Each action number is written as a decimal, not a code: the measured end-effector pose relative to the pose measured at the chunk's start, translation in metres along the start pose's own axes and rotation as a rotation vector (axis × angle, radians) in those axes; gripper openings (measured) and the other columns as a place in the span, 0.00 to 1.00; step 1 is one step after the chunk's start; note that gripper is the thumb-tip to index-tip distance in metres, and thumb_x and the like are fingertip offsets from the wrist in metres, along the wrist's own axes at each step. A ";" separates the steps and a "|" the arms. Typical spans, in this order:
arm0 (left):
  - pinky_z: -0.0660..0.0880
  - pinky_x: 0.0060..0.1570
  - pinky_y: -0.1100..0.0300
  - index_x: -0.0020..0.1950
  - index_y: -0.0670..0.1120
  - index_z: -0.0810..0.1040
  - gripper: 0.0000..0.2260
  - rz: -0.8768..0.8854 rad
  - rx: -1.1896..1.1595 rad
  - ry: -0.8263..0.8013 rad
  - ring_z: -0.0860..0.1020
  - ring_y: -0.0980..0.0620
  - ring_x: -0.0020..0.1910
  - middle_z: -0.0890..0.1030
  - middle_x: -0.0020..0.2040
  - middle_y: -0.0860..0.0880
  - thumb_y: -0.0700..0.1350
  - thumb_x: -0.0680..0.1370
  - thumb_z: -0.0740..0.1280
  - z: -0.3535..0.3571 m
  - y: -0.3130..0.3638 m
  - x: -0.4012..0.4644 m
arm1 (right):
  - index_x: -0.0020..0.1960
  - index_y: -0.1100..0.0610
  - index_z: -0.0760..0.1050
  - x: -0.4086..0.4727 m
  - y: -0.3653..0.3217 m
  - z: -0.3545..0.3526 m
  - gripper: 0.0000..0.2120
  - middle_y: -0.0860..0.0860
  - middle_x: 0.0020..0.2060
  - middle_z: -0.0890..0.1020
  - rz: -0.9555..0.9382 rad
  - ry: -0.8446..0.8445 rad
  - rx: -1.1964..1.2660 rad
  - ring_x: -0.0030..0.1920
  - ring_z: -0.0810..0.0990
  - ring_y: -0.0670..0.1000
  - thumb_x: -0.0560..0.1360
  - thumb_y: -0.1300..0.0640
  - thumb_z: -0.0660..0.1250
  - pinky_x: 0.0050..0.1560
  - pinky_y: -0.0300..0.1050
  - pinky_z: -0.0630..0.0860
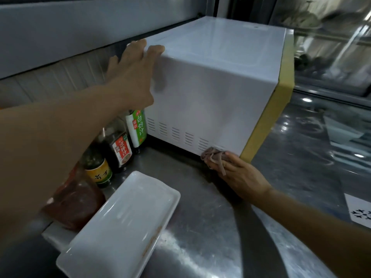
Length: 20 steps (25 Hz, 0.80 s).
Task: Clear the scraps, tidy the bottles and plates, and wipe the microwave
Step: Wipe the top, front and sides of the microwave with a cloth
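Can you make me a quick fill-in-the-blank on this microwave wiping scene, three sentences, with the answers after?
1. The right hand holds a crumpled ____ against the lower side of the white microwave.
2. The left hand presses on the microwave's top rear ____.
3. The bottle with the green label stands ____ the microwave, and the white rectangular plate lies nearer the camera.

Missing words: cloth; corner; beside

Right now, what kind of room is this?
Probably a kitchen, maybe a restaurant's: a white microwave sits on a steel counter, with sauce bottles and a white plate beside it.
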<state>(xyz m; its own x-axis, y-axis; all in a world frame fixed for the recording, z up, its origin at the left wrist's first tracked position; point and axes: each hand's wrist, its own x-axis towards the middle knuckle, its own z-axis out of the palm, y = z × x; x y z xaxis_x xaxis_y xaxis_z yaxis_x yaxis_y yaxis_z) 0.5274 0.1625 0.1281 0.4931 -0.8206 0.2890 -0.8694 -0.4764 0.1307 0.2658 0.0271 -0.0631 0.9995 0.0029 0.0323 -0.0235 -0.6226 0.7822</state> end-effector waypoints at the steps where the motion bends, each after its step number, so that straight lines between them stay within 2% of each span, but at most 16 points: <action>1: 0.47 0.71 0.39 0.75 0.55 0.48 0.49 -0.008 0.009 -0.001 0.46 0.47 0.77 0.47 0.77 0.47 0.38 0.64 0.74 0.000 0.005 -0.004 | 0.76 0.52 0.44 -0.010 0.001 0.002 0.29 0.49 0.76 0.54 -0.005 0.004 -0.004 0.76 0.52 0.51 0.77 0.56 0.51 0.72 0.54 0.40; 3: 0.47 0.71 0.38 0.77 0.52 0.45 0.49 0.037 0.038 0.038 0.45 0.47 0.77 0.45 0.78 0.47 0.41 0.66 0.74 0.003 0.022 -0.013 | 0.75 0.51 0.46 -0.025 0.005 0.001 0.31 0.48 0.76 0.57 -0.029 -0.043 0.002 0.75 0.55 0.50 0.77 0.54 0.57 0.74 0.55 0.41; 5: 0.50 0.70 0.38 0.77 0.52 0.46 0.49 0.137 0.063 0.122 0.46 0.46 0.77 0.46 0.78 0.47 0.43 0.66 0.75 0.008 0.045 -0.022 | 0.73 0.50 0.59 -0.032 0.011 -0.002 0.31 0.47 0.72 0.67 0.006 -0.005 0.044 0.72 0.64 0.48 0.72 0.52 0.66 0.75 0.54 0.44; 6: 0.52 0.70 0.38 0.77 0.52 0.47 0.48 0.192 0.073 0.163 0.47 0.45 0.77 0.47 0.78 0.46 0.43 0.66 0.75 0.009 0.057 -0.025 | 0.71 0.50 0.63 -0.035 0.014 -0.005 0.30 0.46 0.70 0.69 0.024 0.003 0.080 0.71 0.66 0.48 0.71 0.52 0.68 0.73 0.53 0.43; 8: 0.54 0.69 0.38 0.77 0.52 0.48 0.48 0.285 0.099 0.183 0.49 0.45 0.77 0.49 0.78 0.47 0.44 0.66 0.75 0.012 0.080 -0.027 | 0.72 0.52 0.62 -0.047 0.015 -0.009 0.29 0.47 0.70 0.69 0.050 0.001 0.127 0.71 0.66 0.49 0.73 0.54 0.66 0.74 0.53 0.42; 10: 0.52 0.70 0.38 0.77 0.54 0.47 0.47 0.313 0.113 0.125 0.48 0.46 0.77 0.49 0.78 0.49 0.44 0.67 0.74 0.015 0.092 -0.028 | 0.71 0.53 0.62 -0.061 0.014 -0.014 0.28 0.49 0.70 0.69 0.083 -0.005 0.137 0.71 0.66 0.51 0.73 0.55 0.64 0.76 0.52 0.51; 12: 0.51 0.71 0.38 0.77 0.55 0.47 0.47 0.292 0.090 0.084 0.47 0.48 0.77 0.49 0.78 0.50 0.44 0.67 0.74 0.016 0.093 -0.027 | 0.66 0.54 0.73 -0.071 0.023 -0.027 0.24 0.51 0.66 0.75 0.108 0.037 0.198 0.67 0.73 0.53 0.70 0.55 0.69 0.72 0.52 0.60; 14: 0.51 0.71 0.38 0.77 0.55 0.47 0.47 0.275 0.062 0.071 0.47 0.49 0.77 0.49 0.78 0.51 0.44 0.67 0.74 0.015 0.092 -0.027 | 0.59 0.55 0.79 -0.077 0.034 -0.046 0.22 0.53 0.62 0.79 0.140 0.109 0.290 0.63 0.76 0.56 0.66 0.57 0.73 0.67 0.53 0.67; 15: 0.51 0.71 0.39 0.77 0.56 0.48 0.46 0.274 0.056 0.067 0.48 0.49 0.77 0.49 0.78 0.51 0.44 0.67 0.73 0.013 0.093 -0.028 | 0.59 0.56 0.80 -0.079 0.039 -0.060 0.21 0.54 0.62 0.78 0.191 0.154 0.370 0.63 0.77 0.58 0.66 0.60 0.73 0.64 0.53 0.71; 17: 0.52 0.71 0.40 0.77 0.56 0.48 0.46 0.281 0.061 0.057 0.48 0.49 0.77 0.50 0.78 0.51 0.44 0.67 0.73 0.009 0.094 -0.027 | 0.62 0.58 0.77 -0.082 0.048 -0.088 0.19 0.55 0.66 0.74 0.381 0.268 0.620 0.64 0.75 0.59 0.71 0.63 0.63 0.60 0.50 0.73; 19: 0.52 0.71 0.42 0.77 0.56 0.49 0.45 0.293 0.075 0.039 0.50 0.49 0.77 0.51 0.78 0.51 0.45 0.68 0.73 0.004 0.092 -0.026 | 0.70 0.54 0.68 -0.083 0.059 -0.113 0.22 0.50 0.72 0.66 0.622 0.411 0.893 0.66 0.72 0.52 0.77 0.63 0.54 0.57 0.40 0.75; 20: 0.53 0.71 0.43 0.77 0.56 0.49 0.45 0.299 0.085 0.026 0.50 0.49 0.77 0.51 0.78 0.51 0.45 0.68 0.73 0.002 0.091 -0.025 | 0.72 0.52 0.63 -0.079 0.065 -0.122 0.22 0.47 0.73 0.64 0.741 0.486 1.015 0.64 0.71 0.47 0.79 0.63 0.55 0.54 0.35 0.76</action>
<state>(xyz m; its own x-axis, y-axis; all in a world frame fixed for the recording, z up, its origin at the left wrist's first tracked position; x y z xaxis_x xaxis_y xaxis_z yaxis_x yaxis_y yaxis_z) 0.4359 0.1391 0.1309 0.2139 -0.9205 0.3270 -0.9696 -0.2407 -0.0432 0.1827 0.0818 0.0614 0.6446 -0.4411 0.6244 -0.3129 -0.8974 -0.3109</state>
